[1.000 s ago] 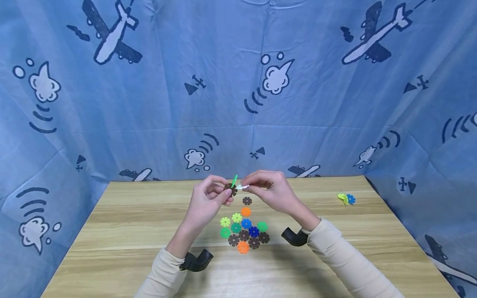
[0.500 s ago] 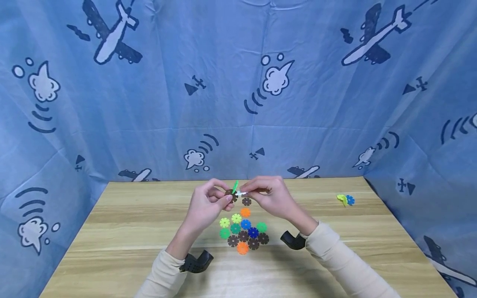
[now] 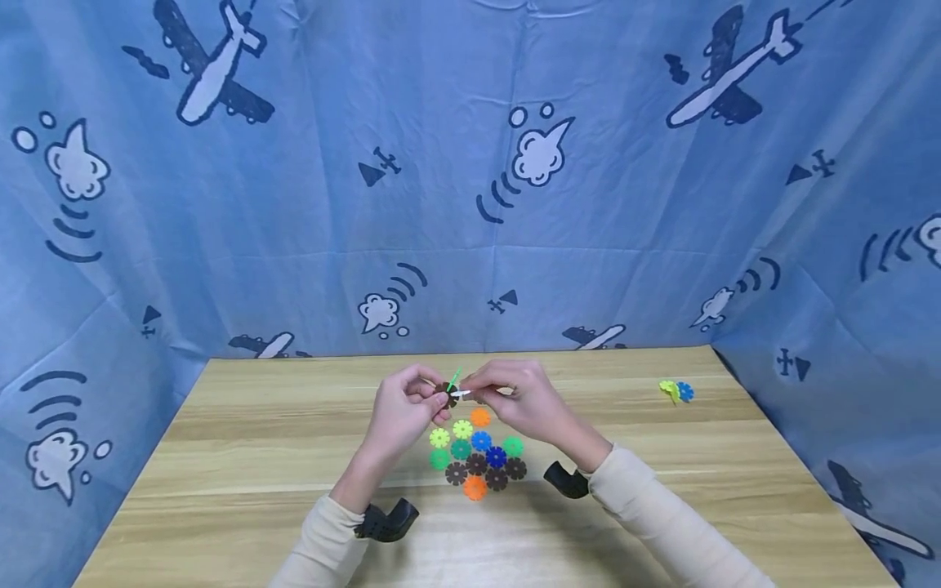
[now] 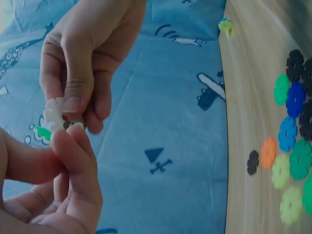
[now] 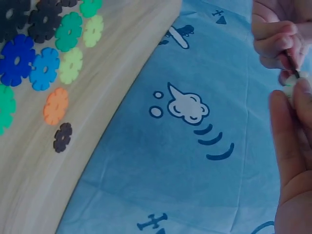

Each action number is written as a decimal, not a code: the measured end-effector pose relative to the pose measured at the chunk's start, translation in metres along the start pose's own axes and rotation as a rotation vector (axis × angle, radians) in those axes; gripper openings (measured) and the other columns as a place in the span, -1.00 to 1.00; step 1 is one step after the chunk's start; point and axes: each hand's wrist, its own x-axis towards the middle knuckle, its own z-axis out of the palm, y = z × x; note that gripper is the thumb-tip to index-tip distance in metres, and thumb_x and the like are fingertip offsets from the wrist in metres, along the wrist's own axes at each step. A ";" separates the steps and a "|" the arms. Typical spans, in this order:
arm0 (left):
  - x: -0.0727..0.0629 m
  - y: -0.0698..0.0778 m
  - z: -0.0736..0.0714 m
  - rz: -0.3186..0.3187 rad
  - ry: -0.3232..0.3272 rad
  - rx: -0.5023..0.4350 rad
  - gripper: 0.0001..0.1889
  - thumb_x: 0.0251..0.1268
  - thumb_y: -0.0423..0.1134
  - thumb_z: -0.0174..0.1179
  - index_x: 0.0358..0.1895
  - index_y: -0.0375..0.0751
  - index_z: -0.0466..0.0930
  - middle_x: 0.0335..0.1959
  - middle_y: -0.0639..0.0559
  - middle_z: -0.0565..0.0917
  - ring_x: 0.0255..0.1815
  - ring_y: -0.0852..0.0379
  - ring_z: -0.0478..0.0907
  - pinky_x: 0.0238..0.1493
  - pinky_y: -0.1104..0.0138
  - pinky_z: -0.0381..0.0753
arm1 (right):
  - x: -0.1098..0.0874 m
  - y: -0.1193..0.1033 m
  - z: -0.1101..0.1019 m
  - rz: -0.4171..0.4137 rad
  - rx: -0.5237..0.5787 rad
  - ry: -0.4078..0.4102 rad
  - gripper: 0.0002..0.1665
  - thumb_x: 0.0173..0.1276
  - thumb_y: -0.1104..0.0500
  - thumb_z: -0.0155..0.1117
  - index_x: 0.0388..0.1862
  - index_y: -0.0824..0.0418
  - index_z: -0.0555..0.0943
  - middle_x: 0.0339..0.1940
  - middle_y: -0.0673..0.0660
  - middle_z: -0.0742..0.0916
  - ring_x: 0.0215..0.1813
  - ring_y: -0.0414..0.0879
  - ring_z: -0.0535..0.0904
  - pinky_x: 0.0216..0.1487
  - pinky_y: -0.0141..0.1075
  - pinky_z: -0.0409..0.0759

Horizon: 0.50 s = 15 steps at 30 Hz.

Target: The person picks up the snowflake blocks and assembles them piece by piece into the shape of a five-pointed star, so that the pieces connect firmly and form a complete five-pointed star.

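Note:
In the head view my left hand pinches a dark brown notched disc between thumb and fingers. A bright green disc stands edge-on from the brown one. My right hand pinches a white notched disc, its edge against the brown disc. The left wrist view shows the white disc under the right thumb, with the green disc beside it. Fingers largely cover the brown disc there. Both hands are held above the table's far part.
Loose flower-shaped discs, such as an orange one and a dark blue one, lie on the wooden table below the hands. A joined yellow piece and blue disc lie at the right. A patterned curtain hangs behind.
Both hands have come down a little toward the table, keeping hold of their discs. The white disc has shifted closer to the brown disc. The loose discs stay put.

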 end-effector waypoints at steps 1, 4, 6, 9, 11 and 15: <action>0.001 0.000 -0.001 -0.004 0.002 -0.004 -0.83 0.22 -0.67 0.20 -0.15 -0.48 0.56 -0.52 -0.12 0.63 -0.57 0.12 0.65 -0.39 0.26 0.78 | 0.001 -0.001 0.000 0.006 -0.018 -0.013 -0.75 0.20 0.53 0.41 -0.22 0.27 0.79 -0.28 0.15 0.84 -0.27 -0.09 0.79 -0.23 -0.49 0.72; 0.003 0.000 -0.005 -0.006 0.000 -0.016 -0.77 0.24 -0.63 0.23 -0.06 -0.45 0.53 -0.49 -0.13 0.66 -0.55 0.14 0.65 -0.40 0.32 0.75 | 0.004 -0.002 0.000 0.029 -0.067 -0.045 -0.78 0.24 0.47 0.42 -0.19 0.24 0.77 -0.25 0.12 0.83 -0.25 -0.13 0.78 -0.15 -0.48 0.72; 0.003 0.002 -0.007 0.000 -0.007 -0.019 -0.73 0.25 -0.61 0.25 -0.02 -0.43 0.51 -0.46 -0.17 0.68 -0.55 0.15 0.65 -0.41 0.36 0.73 | 0.005 -0.003 -0.001 0.034 -0.096 -0.058 -0.80 0.24 0.45 0.43 -0.19 0.24 0.76 -0.24 0.12 0.82 -0.25 -0.14 0.77 -0.16 -0.46 0.72; 0.003 0.003 -0.008 0.018 -0.016 -0.010 -0.71 0.25 -0.58 0.27 0.00 -0.40 0.49 -0.44 -0.21 0.70 -0.52 0.10 0.67 -0.42 0.38 0.71 | 0.005 -0.002 -0.003 0.023 -0.128 -0.069 -0.80 0.25 0.43 0.43 -0.18 0.23 0.75 -0.22 0.11 0.82 -0.25 -0.15 0.76 -0.18 -0.43 0.73; 0.004 0.003 -0.007 0.024 -0.019 -0.001 -0.70 0.26 -0.57 0.28 0.02 -0.39 0.49 -0.41 -0.23 0.70 -0.49 0.07 0.69 -0.39 0.33 0.74 | 0.005 -0.002 -0.004 0.014 -0.162 -0.069 -0.81 0.25 0.41 0.44 -0.17 0.22 0.75 -0.20 0.10 0.81 -0.25 -0.15 0.75 -0.21 -0.41 0.73; 0.004 0.005 -0.007 0.044 -0.026 0.028 -0.69 0.27 -0.54 0.28 0.05 -0.35 0.50 -0.34 -0.31 0.70 -0.44 0.07 0.69 -0.34 0.27 0.76 | 0.005 -0.002 -0.006 0.004 -0.261 -0.043 -0.82 0.23 0.37 0.48 -0.20 0.19 0.77 -0.23 0.06 0.78 -0.28 -0.17 0.72 -0.30 -0.39 0.72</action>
